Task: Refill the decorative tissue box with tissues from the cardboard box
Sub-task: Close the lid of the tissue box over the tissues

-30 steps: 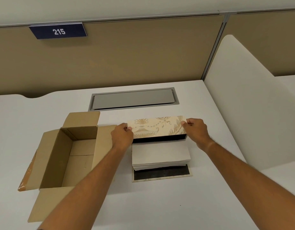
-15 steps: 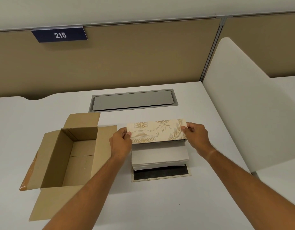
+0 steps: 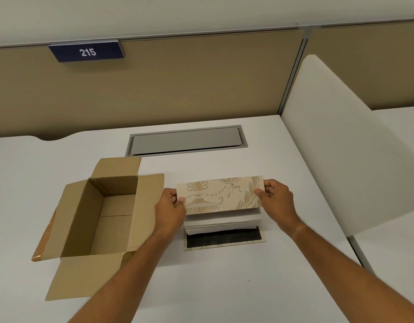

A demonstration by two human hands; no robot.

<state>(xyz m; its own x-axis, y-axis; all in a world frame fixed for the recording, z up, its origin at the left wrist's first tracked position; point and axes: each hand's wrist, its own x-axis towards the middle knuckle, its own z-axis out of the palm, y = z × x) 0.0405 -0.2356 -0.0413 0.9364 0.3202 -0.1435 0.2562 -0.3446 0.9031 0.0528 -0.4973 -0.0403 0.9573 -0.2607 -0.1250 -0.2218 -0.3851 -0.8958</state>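
Observation:
The decorative tissue box cover (image 3: 221,194), cream with a gold urn and leaf pattern, is held above a stack of white tissues (image 3: 223,221). My left hand (image 3: 171,207) grips its left end and my right hand (image 3: 274,200) grips its right end. The tissues rest on the box's flat base (image 3: 224,241), whose dark inner face shows in front of the stack. The open cardboard box (image 3: 101,217) stands to the left on the white desk (image 3: 201,287), flaps spread, and looks empty inside.
A grey cable hatch (image 3: 186,141) is set into the desk behind the boxes. A white divider panel (image 3: 341,148) rises on the right. A tan partition wall with a blue sign reading 215 (image 3: 87,52) stands at the back.
The cover has come down and tilted toward me over the tissue stack; its dark open underside no longer shows. Both hands moved with it.

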